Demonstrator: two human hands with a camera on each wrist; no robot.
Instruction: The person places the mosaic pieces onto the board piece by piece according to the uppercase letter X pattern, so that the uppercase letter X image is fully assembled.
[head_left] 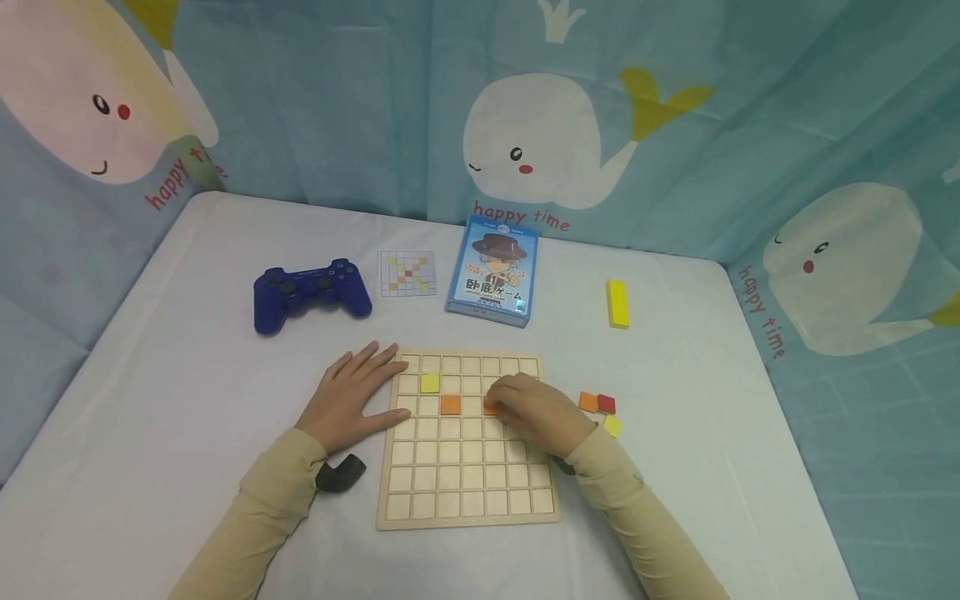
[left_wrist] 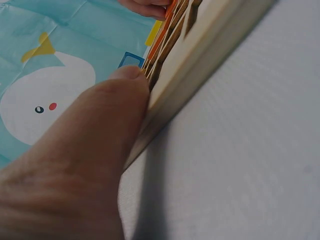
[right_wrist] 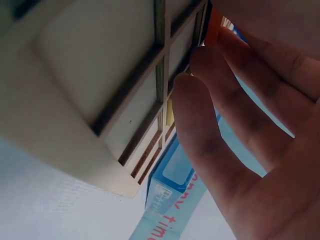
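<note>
A square wooden grid board (head_left: 460, 504) lies on the table between the two hands. My left hand (head_left: 352, 400) is spread beside it, fingertips and thumb resting on its left edge; in the left wrist view the thumb (left_wrist: 107, 102) presses at the rim. Over the board's right half, my right hand (head_left: 543, 412) has curled fingers pinching an orange tile (head_left: 491, 407) at a cell in the third row, partly hidden by the fingers. Another orange tile (head_left: 450, 405) sits in that row further left. One yellow tile (head_left: 430, 383) fills a second-row cell.
Right of the board lie loose orange (head_left: 588, 402), red (head_left: 606, 404) and yellow (head_left: 612, 426) tiles. Behind stand a blue game controller (head_left: 311, 292), a pattern card (head_left: 407, 273), a blue game box (head_left: 493, 271) and a yellow block (head_left: 618, 304). A patterned curtain (head_left: 360, 108) hangs behind the table.
</note>
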